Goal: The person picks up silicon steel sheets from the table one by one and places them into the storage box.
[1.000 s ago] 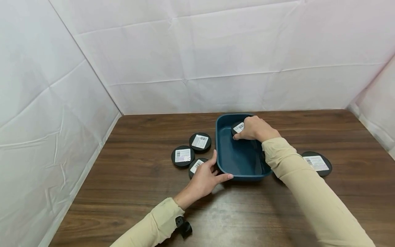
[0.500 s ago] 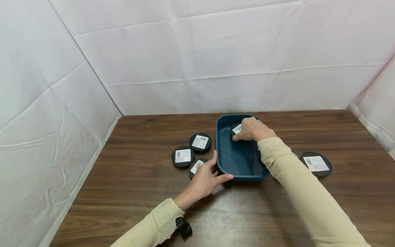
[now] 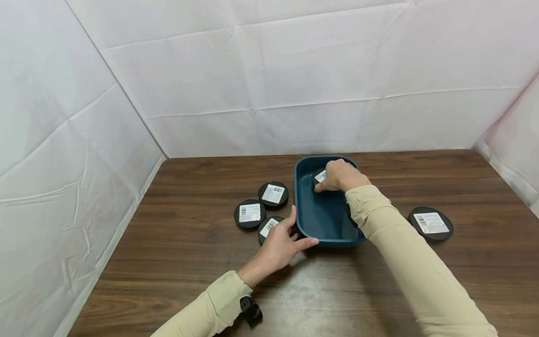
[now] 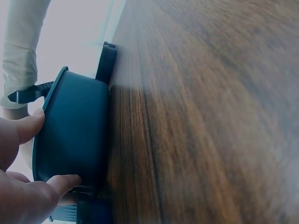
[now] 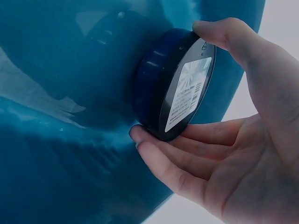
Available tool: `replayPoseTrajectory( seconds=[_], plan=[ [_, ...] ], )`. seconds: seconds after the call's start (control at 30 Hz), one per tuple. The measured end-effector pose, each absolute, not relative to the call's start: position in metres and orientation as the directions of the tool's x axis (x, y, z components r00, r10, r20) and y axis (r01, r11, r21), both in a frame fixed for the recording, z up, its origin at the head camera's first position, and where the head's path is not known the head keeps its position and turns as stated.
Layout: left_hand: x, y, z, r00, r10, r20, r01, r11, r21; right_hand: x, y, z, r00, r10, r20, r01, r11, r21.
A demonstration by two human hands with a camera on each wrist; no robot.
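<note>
My right hand point(image 3: 343, 176) reaches into a deep teal-blue plastic bin point(image 3: 322, 220) at its far end. It pinches a flat round black container point(image 5: 187, 93) with a white barcode label, thumb on one edge and fingertips on the opposite edge. The container's base is right at the bin's inner surface. At the bin's near left corner my left hand point(image 3: 275, 244) touches the outside, thumb along the front and forefinger along the left side. In the left wrist view those spread fingers point(image 4: 65, 183) press the bin's outer wall.
Left of the bin lie a rear black container point(image 3: 273, 194), another black container point(image 3: 249, 214), and a third container point(image 3: 268, 227) partly behind my left hand. One more labelled container point(image 3: 430, 223) lies to the right. A white sheet point(image 3: 269, 84) hangs behind the wooden table point(image 3: 181, 262).
My right hand has shifted slightly left inside the bin, carrying the round container along. The left hand and the bin have stayed in place.
</note>
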State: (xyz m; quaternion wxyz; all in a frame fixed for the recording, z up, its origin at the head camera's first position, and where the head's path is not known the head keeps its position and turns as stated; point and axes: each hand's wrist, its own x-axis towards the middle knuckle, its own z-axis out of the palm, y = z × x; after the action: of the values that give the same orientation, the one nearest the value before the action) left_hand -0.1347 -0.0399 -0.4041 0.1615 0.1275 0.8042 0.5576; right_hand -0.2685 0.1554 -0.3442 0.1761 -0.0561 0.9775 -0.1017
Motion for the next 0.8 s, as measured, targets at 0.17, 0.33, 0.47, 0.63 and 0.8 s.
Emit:
replayPoseTrajectory(
  seconds=[0.17, 0.33, 0.47, 0.63, 0.8],
  plan=[
    [-0.135, -0.040, -0.404, -0.915, 0.387, -0.118, 0.023, 0.341, 0.940, -0.268, 0.155, -0.346, -0.928, -0.143, -0.344, -0.067, 0.972, -0.224],
    [-0.134, -0.040, -0.405, -0.914, 0.389, -0.115, 0.024, 0.336, 0.942, -0.266, 0.155, -0.348, -0.928, -0.139, -0.346, -0.061, 0.972, -0.227],
    [-0.134, -0.040, -0.405, -0.913, 0.393, -0.108, 0.029, 0.328, 0.944, -0.266, 0.154, -0.350, -0.928, -0.137, -0.345, -0.058, 0.972, -0.229],
    [-0.134, -0.041, -0.405, -0.912, 0.397, -0.103, 0.037, 0.329, 0.944, -0.266, 0.152, -0.353, -0.929, -0.134, -0.344, -0.054, 0.972, -0.231],
    [-0.133, -0.042, -0.405, -0.912, 0.398, -0.105, 0.036, 0.331, 0.943, -0.266, 0.152, -0.356, -0.928, -0.140, -0.345, -0.061, 0.971, -0.231]
  ],
)
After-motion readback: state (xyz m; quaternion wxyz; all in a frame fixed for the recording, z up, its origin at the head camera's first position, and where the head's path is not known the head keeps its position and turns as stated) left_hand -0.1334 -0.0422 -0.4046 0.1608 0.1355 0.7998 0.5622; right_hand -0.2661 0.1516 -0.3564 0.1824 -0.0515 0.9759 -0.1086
